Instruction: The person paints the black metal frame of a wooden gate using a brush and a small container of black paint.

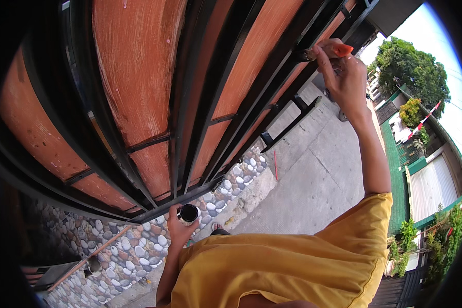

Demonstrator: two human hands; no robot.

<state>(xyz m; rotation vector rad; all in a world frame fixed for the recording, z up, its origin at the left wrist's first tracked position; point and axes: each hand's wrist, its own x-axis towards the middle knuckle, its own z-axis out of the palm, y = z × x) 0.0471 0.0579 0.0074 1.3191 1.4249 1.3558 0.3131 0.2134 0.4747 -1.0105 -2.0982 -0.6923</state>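
Observation:
My right hand (347, 79) is raised at the upper right, fingers closed around a paintbrush with a red handle end (343, 50). The brush's dark bristles (305, 55) are at a black metal bar of the gate (256, 84); whether they touch it I cannot tell. Low near the gate's bottom edge, my left hand (177, 229) grips a small open can (189, 213) that holds black paint. Behind the bars, the gate has reddish-brown panels (136, 61) with streaky brush marks.
A black handle (291, 124) juts from the gate's edge. Beneath lies a pebbled strip (138, 251), with concrete pavement (313, 169) to the right. A thin wooden stick (90, 258) rests across the pebbles. A green-trimmed building (434, 177) and a tree (413, 69) stand farther right.

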